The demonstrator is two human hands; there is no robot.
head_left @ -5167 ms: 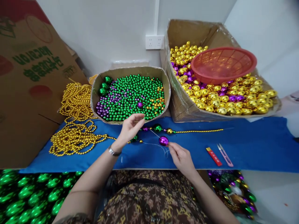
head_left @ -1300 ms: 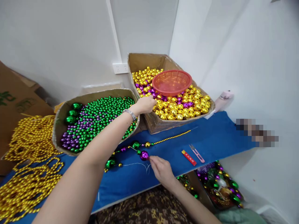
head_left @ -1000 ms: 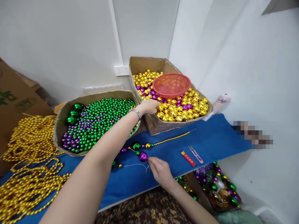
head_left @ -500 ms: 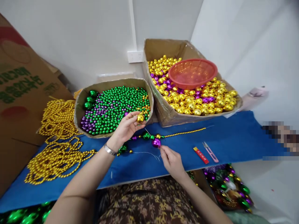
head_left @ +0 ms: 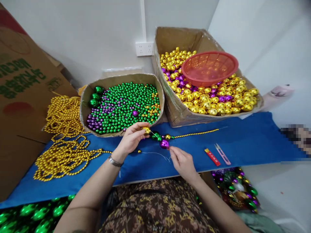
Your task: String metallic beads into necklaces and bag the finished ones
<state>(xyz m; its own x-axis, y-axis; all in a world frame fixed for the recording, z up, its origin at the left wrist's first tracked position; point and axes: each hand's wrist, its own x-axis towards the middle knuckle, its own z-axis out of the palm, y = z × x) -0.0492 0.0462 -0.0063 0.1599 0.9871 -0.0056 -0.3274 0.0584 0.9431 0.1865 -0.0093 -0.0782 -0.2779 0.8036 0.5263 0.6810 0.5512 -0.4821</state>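
Note:
My left hand (head_left: 130, 139) pinches a gold ball (head_left: 146, 130) at the tip of a thin needle, just in front of the box of small green and purple beads (head_left: 122, 106). My right hand (head_left: 181, 160) pinches the white thread right below a large purple ball (head_left: 164, 144) strung on it. A green ball (head_left: 155, 135) and a small gold one (head_left: 167, 137) sit on the same strand, which runs on as a thin gold bead string (head_left: 196, 133) across the blue cloth (head_left: 247, 142).
A cardboard box of gold and purple balls (head_left: 218, 97) holds a red plastic basket (head_left: 209, 67). Gold bead chains (head_left: 64, 142) pile at left. A red lighter (head_left: 212, 157) and pink thread snips (head_left: 223, 154) lie at right. Green balls (head_left: 31, 215) lie below the table.
My left hand reached into the gold ball box, took one gold ball and brought it back to the needle. My right hand stayed by the purple ball.

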